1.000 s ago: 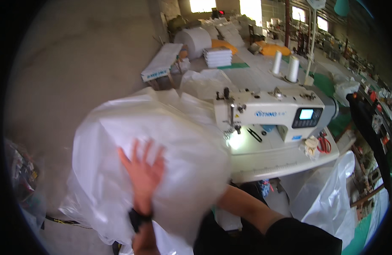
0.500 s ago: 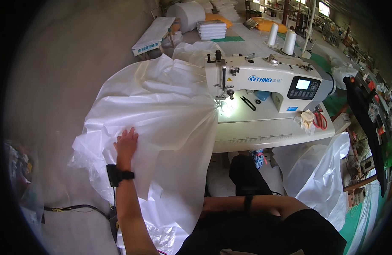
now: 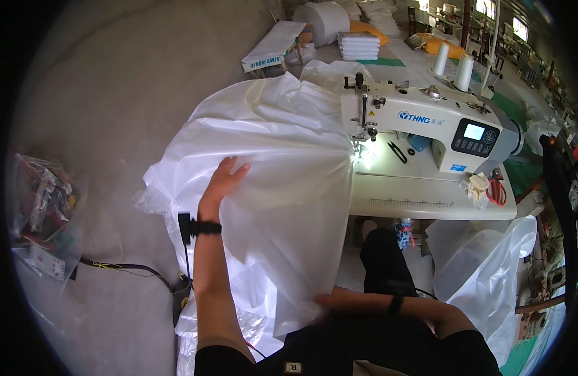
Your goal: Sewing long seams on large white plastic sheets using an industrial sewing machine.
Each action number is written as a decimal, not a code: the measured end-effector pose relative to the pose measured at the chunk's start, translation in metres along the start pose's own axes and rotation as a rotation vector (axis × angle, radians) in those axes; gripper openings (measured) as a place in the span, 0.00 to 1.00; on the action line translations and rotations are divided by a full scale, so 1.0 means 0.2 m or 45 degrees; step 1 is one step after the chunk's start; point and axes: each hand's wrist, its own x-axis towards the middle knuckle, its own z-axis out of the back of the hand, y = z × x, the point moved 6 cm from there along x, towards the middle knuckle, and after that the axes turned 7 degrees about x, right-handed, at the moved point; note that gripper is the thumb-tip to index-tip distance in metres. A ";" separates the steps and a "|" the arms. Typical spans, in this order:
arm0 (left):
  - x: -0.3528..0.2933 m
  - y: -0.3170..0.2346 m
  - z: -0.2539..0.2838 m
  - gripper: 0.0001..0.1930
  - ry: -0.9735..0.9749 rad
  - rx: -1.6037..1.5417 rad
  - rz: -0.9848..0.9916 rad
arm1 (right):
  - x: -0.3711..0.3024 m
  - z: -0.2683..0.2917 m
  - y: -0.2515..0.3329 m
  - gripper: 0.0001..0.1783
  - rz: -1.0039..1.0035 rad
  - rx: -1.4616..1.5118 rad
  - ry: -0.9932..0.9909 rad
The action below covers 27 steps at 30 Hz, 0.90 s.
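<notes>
A large white plastic-like sheet [image 3: 289,207] hangs in folds over the left end of the sewing machine [image 3: 420,119]. Gathered creases run from it to the lit needle area [image 3: 358,150]. My left hand [image 3: 223,180] lies on the sheet left of the needle, thumb spread from the fingers, holding nothing. Close to my body, my right hand [image 3: 331,299] meets the sheet's lower right edge; its fingers are blurred and partly hidden, so any grip is unclear. Black thread snips [image 3: 397,152] rest on the machine bed, right of the needle.
Red-handled scissors [image 3: 497,190] and a crumpled cloth [image 3: 477,188] sit at the table's right end. Two white thread cones [image 3: 464,72] stand behind the machine. More white sheeting [image 3: 483,276] hangs at lower right. A black cable [image 3: 123,266] and a plastic bag [image 3: 47,219] lie at left.
My left hand has slid farther up the sheet, away from my body. My right hand has shown itself more at the sheet's near edge. The whole view has shifted, placing the machine farther right.
</notes>
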 end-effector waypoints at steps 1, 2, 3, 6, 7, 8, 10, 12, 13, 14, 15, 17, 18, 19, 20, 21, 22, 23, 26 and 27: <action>-0.08 -0.04 -0.01 0.42 -0.105 0.096 -0.167 | -0.02 -0.02 -0.01 0.22 0.125 -0.848 0.122; -0.16 -0.10 -0.08 0.42 -0.199 0.181 -0.354 | -0.05 0.00 0.03 0.22 0.118 -0.846 0.118; -0.32 -0.26 -0.13 0.45 -0.258 0.425 -0.424 | -0.11 0.05 0.09 0.23 -0.193 -0.681 0.049; -0.70 -0.58 -0.31 0.48 -0.265 0.741 -0.526 | -0.20 0.20 0.24 0.22 -0.527 -0.183 -0.094; -0.76 -0.59 -0.32 0.37 -0.411 0.827 -0.587 | -0.20 0.25 0.28 0.20 -0.546 0.142 -0.154; -0.77 -0.49 -0.35 0.37 -0.414 0.835 -0.577 | -0.19 0.33 0.39 0.20 -0.249 0.421 -0.247; -0.73 -0.22 -0.34 0.26 -0.532 1.087 -0.468 | -0.18 0.54 0.53 0.17 0.107 0.811 -0.541; -0.74 -0.32 -0.17 0.20 -0.492 0.837 -0.412 | -0.14 0.80 0.49 0.17 0.215 0.980 -0.918; -0.77 -0.33 -0.10 0.22 -0.653 0.760 -0.421 | -0.11 0.88 0.49 0.20 0.271 1.017 -1.040; -0.77 -0.38 -0.11 0.22 -0.651 0.750 -0.436 | -0.11 0.92 0.51 0.20 0.273 1.018 -1.057; -0.81 -0.45 -0.11 0.26 -0.647 0.544 -0.464 | -0.09 0.95 0.56 0.16 0.335 1.063 -1.056; -0.85 -0.56 -0.26 0.36 -0.580 0.417 -0.474 | -0.07 1.00 0.59 0.12 0.404 1.106 -1.066; -0.87 -0.59 -0.39 0.42 -0.524 0.499 -0.452 | -0.05 1.04 0.57 0.10 0.414 1.124 -1.107; -0.88 -0.60 -0.50 0.49 -0.377 0.671 -0.364 | -0.03 1.06 0.55 0.07 0.417 1.143 -1.144; -0.89 -0.54 -0.59 0.44 -0.304 0.783 -0.281 | 0.00 1.05 0.54 0.07 0.413 1.138 -1.126; -0.89 -0.42 -0.65 0.38 -0.445 0.883 -0.255 | 0.02 1.05 0.54 0.05 0.491 1.269 -1.116; -0.88 -0.30 -0.68 0.33 -0.588 0.981 -0.232 | 0.03 1.06 0.55 0.06 0.570 1.398 -1.108; -0.85 -0.18 -0.67 0.29 -0.577 0.871 -0.190 | 0.04 1.08 0.55 0.06 0.571 1.393 -1.107; -0.85 -0.15 -0.32 0.15 -0.617 0.741 -0.300 | 0.05 1.14 0.49 0.11 0.625 1.653 -1.038; -0.86 -0.20 -0.14 0.13 -0.624 0.779 -0.238 | 0.08 1.16 0.48 0.12 0.617 1.746 -0.904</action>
